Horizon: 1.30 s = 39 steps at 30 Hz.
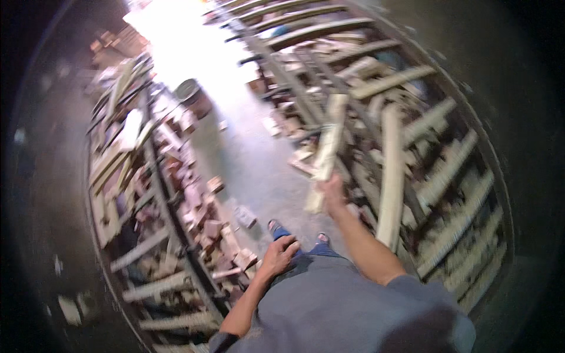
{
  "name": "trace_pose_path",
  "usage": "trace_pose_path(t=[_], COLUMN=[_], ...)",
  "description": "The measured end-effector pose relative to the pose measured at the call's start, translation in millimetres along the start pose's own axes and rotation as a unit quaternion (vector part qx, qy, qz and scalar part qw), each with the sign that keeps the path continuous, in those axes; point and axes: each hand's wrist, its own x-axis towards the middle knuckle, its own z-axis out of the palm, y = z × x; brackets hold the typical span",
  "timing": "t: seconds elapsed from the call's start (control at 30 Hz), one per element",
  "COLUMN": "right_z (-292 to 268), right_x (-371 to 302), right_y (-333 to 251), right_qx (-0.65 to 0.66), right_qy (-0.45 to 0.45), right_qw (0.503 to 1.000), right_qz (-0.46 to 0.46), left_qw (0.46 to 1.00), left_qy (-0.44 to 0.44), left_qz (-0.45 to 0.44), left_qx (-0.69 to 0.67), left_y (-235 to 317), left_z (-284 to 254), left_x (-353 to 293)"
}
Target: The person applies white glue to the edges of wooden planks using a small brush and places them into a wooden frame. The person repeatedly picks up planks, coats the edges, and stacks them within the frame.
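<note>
A pale length of wood (331, 141) is gripped near its lower end by my right hand (333, 193), whose arm reaches forward beside the right-hand rack. The wood's far end points up and away, over the edge of the rack. My left hand (281, 254) hangs in front of my body with its fingers loosely bent and holds no visible thing. A longer pale plank (391, 176) lies just right of my right hand, across the rack. The picture is smeared by motion, so fine detail is lost.
Slatted racks heaped with wood pieces flank me: a left rack (139, 253) and a right rack (450, 176). Wooden blocks (206, 226) litter the floor along the left one. A round bucket-like container (191, 94) stands ahead on the concrete aisle (238, 153), near a bright opening.
</note>
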Motion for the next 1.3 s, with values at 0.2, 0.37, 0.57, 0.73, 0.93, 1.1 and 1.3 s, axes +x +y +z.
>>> trace_pose_path(t=[0.2,0.37,0.57,0.73,0.93,1.1,1.3], right_z=[-41,-19,-16,20,121,286,450], right_x=[121,153,127,127,224,307,310], right_y=[-21,-34,2,-29,-104,-122,-133], right_qx=[0.082,-0.268,-0.338,-0.463,-0.44,-0.282,-0.267], right_qy=[0.029,0.074,0.099,0.244,0.172,-0.036,-0.352], right_qw=[0.996,0.958,0.927,0.846,0.86,0.94,0.88], right_qz=[-0.003,0.068,0.126,0.102,-0.191,-0.187,-0.175], left_qw=[0.994,0.985,0.938,0.899,0.897,0.842,0.735], left_qy=[0.085,0.165,0.309,0.411,0.393,0.475,0.589], left_qz=[-0.042,-0.037,-0.015,-0.059,-0.127,-0.057,-0.104], left_qx=[0.047,-0.01,-0.159,-0.138,-0.157,-0.249,-0.32], left_y=[-11,-39,-83,-74,-63,-90,-41], left_z=[-86,-172,-259,-314,-345,-388,-455], left_x=[28,73,112,126,180,219,240])
